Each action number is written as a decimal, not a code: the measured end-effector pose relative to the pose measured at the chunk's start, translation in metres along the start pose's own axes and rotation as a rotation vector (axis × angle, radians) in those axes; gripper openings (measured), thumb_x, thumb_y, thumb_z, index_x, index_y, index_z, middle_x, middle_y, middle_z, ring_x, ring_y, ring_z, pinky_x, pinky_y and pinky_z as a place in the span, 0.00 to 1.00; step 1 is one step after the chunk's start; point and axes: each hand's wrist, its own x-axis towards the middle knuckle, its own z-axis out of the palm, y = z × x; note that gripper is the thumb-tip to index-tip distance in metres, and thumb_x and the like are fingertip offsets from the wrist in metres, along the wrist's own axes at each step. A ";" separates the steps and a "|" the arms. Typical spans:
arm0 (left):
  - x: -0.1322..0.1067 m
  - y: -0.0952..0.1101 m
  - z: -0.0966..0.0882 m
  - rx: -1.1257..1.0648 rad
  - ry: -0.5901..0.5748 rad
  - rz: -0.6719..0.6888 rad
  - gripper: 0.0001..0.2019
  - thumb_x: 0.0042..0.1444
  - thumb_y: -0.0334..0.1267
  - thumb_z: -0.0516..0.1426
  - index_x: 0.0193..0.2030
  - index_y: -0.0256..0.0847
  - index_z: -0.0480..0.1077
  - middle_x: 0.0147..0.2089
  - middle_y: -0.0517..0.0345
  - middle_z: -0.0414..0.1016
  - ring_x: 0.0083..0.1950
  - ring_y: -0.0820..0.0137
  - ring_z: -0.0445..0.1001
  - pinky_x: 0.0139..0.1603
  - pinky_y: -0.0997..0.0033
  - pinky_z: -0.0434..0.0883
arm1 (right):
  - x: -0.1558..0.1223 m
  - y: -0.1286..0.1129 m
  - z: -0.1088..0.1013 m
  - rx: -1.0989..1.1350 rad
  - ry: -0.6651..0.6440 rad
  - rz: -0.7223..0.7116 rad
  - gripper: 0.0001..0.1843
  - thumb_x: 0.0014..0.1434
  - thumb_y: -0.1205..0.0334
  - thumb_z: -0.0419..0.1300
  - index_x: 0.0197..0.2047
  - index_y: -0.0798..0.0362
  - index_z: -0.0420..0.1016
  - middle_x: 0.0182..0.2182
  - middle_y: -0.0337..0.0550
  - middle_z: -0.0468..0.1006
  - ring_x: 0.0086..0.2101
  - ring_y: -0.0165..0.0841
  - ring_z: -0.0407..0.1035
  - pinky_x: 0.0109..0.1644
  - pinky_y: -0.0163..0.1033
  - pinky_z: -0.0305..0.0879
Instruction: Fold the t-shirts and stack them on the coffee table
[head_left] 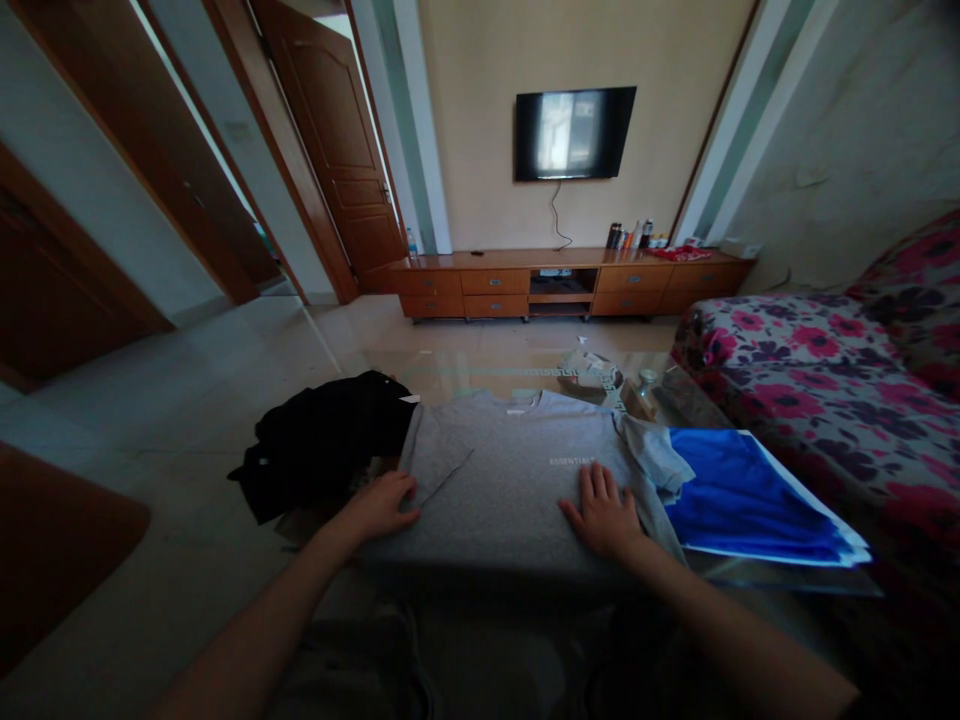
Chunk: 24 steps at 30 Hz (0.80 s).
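Note:
A grey T-shirt (pixel 495 480) lies spread on the glass table, its collar away from me and "ESSENTIALS"-like lettering on the chest. The sleeve on its left side is folded inward over the body; the right sleeve (pixel 660 455) sticks out over a blue item. My left hand (pixel 384 505) rests at the shirt's left edge, fingers slightly bent and thumb apart from them. Flat on the chest just below the lettering lies my right hand (pixel 606 512), fingers spread. The shirt's near end hangs down over the table's front edge into shadow.
Black clothing (pixel 322 435) is heaped left of the shirt. Folded blue fabric with white edges (pixel 750 495) lies to the right. A small glass jar (pixel 646 380) stands at the table's far side. A flowered sofa (pixel 802 400) is on the right; a TV cabinet (pixel 495 283) stands beyond.

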 end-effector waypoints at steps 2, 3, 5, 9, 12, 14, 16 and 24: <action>0.002 0.004 0.005 0.078 -0.017 -0.026 0.04 0.55 0.40 0.58 0.35 0.44 0.71 0.42 0.50 0.76 0.45 0.60 0.74 0.45 0.66 0.66 | 0.000 0.000 -0.001 0.007 -0.013 0.000 0.48 0.69 0.34 0.36 0.77 0.61 0.39 0.75 0.60 0.34 0.73 0.52 0.31 0.70 0.67 0.36; 0.004 0.005 0.007 0.114 -0.017 -0.041 0.03 0.55 0.39 0.57 0.35 0.44 0.71 0.42 0.51 0.76 0.45 0.61 0.75 0.44 0.66 0.66 | 0.000 0.000 -0.001 0.011 -0.014 -0.003 0.48 0.68 0.34 0.36 0.77 0.62 0.39 0.75 0.59 0.34 0.73 0.52 0.31 0.70 0.67 0.36; 0.005 0.009 0.008 0.168 -0.015 -0.062 0.03 0.55 0.38 0.56 0.35 0.44 0.71 0.41 0.52 0.77 0.43 0.62 0.75 0.43 0.67 0.66 | 0.001 0.001 0.000 0.017 -0.008 -0.007 0.48 0.68 0.33 0.36 0.77 0.61 0.40 0.75 0.59 0.34 0.73 0.52 0.32 0.70 0.66 0.36; 0.006 0.016 0.007 0.228 -0.026 -0.049 0.04 0.55 0.38 0.55 0.37 0.43 0.71 0.43 0.52 0.78 0.43 0.63 0.77 0.43 0.67 0.66 | 0.001 0.002 0.003 0.011 0.000 -0.007 0.48 0.68 0.33 0.37 0.77 0.61 0.39 0.75 0.59 0.34 0.73 0.53 0.32 0.70 0.67 0.36; 0.006 0.024 0.003 0.302 -0.029 -0.056 0.06 0.56 0.36 0.53 0.36 0.43 0.71 0.42 0.50 0.79 0.43 0.61 0.77 0.44 0.64 0.66 | 0.002 0.002 0.004 0.008 -0.003 -0.004 0.48 0.68 0.33 0.36 0.78 0.61 0.39 0.75 0.60 0.34 0.73 0.53 0.31 0.69 0.67 0.36; 0.007 0.030 0.002 0.337 -0.009 -0.083 0.07 0.57 0.35 0.52 0.36 0.42 0.72 0.42 0.49 0.79 0.44 0.59 0.77 0.46 0.62 0.66 | 0.002 0.002 0.003 0.006 -0.006 -0.006 0.48 0.68 0.33 0.36 0.77 0.61 0.39 0.75 0.59 0.33 0.73 0.53 0.31 0.69 0.68 0.36; 0.008 0.035 0.004 0.349 0.039 -0.103 0.08 0.58 0.37 0.52 0.38 0.42 0.72 0.43 0.48 0.79 0.44 0.58 0.78 0.46 0.61 0.66 | 0.002 0.002 0.001 0.006 -0.006 -0.011 0.48 0.68 0.33 0.36 0.77 0.61 0.40 0.75 0.59 0.33 0.73 0.53 0.32 0.69 0.67 0.37; 0.015 0.032 0.023 0.278 0.007 -0.119 0.09 0.60 0.44 0.53 0.39 0.42 0.71 0.43 0.48 0.78 0.43 0.59 0.77 0.42 0.63 0.69 | 0.000 0.002 0.000 0.006 0.023 -0.015 0.47 0.69 0.34 0.37 0.77 0.61 0.41 0.75 0.60 0.36 0.72 0.53 0.33 0.69 0.67 0.39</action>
